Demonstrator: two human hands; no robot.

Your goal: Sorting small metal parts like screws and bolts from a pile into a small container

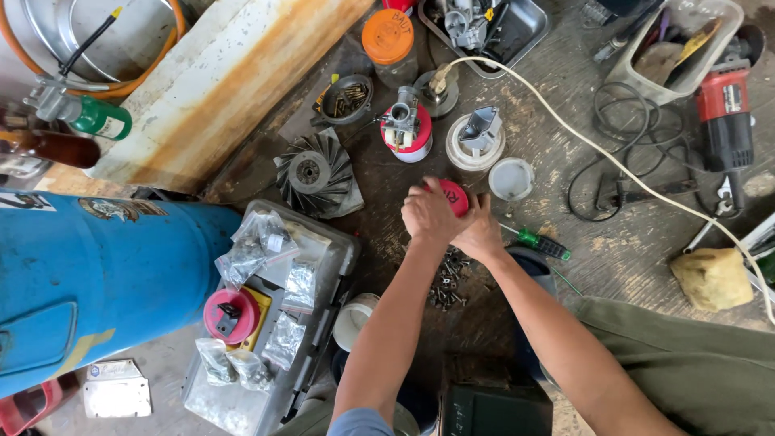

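Both my hands meet over a small round container with a red lid (454, 194) on the dirty workshop floor. My left hand (429, 215) covers the lid from the left, fingers curled over it. My right hand (479, 234) touches its lower right side, fingers hidden under the left hand. A pile of loose screws and bolts (449, 278) lies just below my wrists. A clear round lid (511, 178) lies to the right of the container.
A green-handled screwdriver (539, 241), a carburettor on a red-and-white tub (406, 127), a metal fan wheel (313, 172), an orange-lidded jar (389, 42), a grey case with bagged parts (266, 323), a blue cylinder (97, 274), a red power tool (724, 113) and a white cable (613, 161) surround me.
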